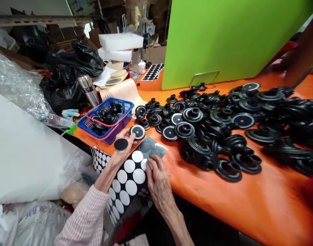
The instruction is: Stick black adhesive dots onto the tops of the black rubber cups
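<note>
My left hand [123, 145] holds a flat black round pad [121, 144] in its fingers, with its fingertips against a black rubber suction cup [137, 132] that lies base up. My right hand [158, 177] rests on a sheet of white round discs on black backing [128, 179], which lies on the orange table [223, 201]. Its fingertips pinch a white disc [144, 164] at the edge of a grey area [151, 147] where the discs are gone. Several more black suction cups [192, 126] are heaped to the right of my hands.
A blue plastic basket with a red rim [105, 119] holding black cups stands just beyond my left hand. Behind the heap rises a green board [218, 41]. Black plastic bags [64, 82], a steel flask [88, 90] and white foam blocks [120, 42] stand further back.
</note>
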`<state>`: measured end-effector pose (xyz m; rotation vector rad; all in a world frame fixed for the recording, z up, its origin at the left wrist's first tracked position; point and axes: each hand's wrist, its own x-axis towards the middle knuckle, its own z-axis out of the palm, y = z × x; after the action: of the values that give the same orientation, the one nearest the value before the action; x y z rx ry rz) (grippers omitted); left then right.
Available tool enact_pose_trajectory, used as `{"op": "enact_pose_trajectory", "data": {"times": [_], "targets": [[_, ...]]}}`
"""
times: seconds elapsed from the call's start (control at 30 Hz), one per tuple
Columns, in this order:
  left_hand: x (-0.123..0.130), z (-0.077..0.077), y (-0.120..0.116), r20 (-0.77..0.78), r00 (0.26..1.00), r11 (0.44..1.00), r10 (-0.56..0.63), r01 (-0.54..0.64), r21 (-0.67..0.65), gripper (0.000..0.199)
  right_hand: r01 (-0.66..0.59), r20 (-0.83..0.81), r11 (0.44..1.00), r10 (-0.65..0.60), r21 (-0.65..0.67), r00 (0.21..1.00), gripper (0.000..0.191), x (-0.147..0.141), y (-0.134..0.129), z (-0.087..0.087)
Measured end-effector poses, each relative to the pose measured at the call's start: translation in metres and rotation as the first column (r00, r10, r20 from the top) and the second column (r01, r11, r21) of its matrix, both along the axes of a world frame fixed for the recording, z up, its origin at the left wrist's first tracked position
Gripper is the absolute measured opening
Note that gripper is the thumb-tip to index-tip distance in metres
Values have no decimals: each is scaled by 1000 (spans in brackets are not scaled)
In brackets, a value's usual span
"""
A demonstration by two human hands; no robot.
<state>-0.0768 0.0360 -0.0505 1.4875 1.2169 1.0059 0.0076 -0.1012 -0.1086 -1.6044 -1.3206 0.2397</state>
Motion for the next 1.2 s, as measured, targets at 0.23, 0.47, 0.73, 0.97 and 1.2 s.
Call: {"op": "enact_pose_trajectory", "data": {"times": [0.23, 0.47, 0.73, 0.97, 1.2], "targets": [[12, -13, -65, 127, 976, 967, -175, 195, -166, 29, -12, -63, 998, 16, 67, 998, 32, 13, -18, 45], [-2, -17, -77, -35, 958, 951, -286, 288, 113, 25, -110, 212, 994, 109, -5, 971, 24, -4, -16, 61], [7, -26, -59, 253, 953, 927, -168, 240, -289, 40, -230, 141, 969, 215, 95, 966, 19, -23, -43, 87], [-6, -10, -57, 443, 865, 843, -237, 410, -350, 50, 101, -503, 992, -123, -71, 856, 20, 29, -6, 60], [-11, -11, -53, 466, 825, 796, -320, 500, -340, 55, 128, -663, 985, -174, -118, 729, 27, 23, 9, 39]]}}
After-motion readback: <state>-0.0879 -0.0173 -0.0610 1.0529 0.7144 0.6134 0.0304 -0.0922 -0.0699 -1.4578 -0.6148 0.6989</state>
